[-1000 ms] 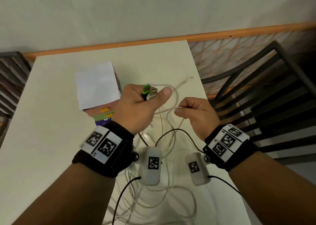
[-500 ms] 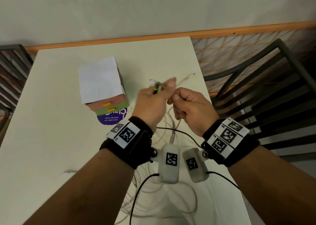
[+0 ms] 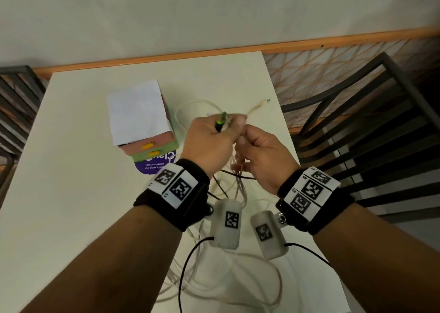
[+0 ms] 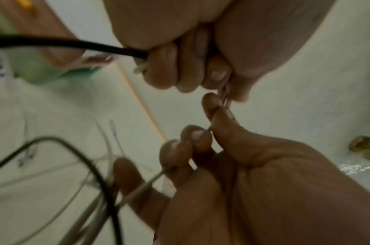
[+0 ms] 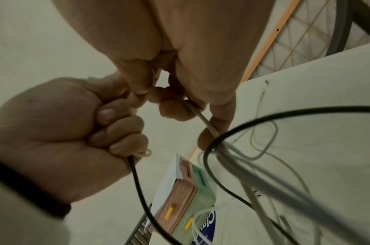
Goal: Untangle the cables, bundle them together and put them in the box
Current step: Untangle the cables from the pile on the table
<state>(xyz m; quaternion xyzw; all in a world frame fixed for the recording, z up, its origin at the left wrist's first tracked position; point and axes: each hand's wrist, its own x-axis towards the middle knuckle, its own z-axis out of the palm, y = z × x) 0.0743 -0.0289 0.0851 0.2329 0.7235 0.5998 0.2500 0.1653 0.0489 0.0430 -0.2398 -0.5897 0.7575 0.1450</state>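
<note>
Over the white table [image 3: 71,193] my left hand [image 3: 215,134] holds a fist around a black cable [image 4: 75,45] with a green-tipped plug [image 3: 221,123] and a white cable loop [image 5: 145,153]. My right hand [image 3: 250,146] touches it from the right and pinches a white cable [image 5: 203,119] between thumb and fingers. More white cables [image 3: 238,289] hang from both hands and lie tangled on the table near me. One white cable end [image 3: 260,103] rests beyond the hands. The box [image 3: 152,146], pink over green with yellow handles, stands left of the hands.
A white sheet of paper [image 3: 138,112] lies on top of the box, and a purple label [image 3: 157,165] shows under it. Dark slatted chairs [image 3: 369,127] stand off the table's right edge. The wall with an orange rail [image 3: 166,56] runs behind the table.
My left hand has moved right and away from me with the green-tipped plug, and now meets my right hand. Both hands keep their hold on the cables.
</note>
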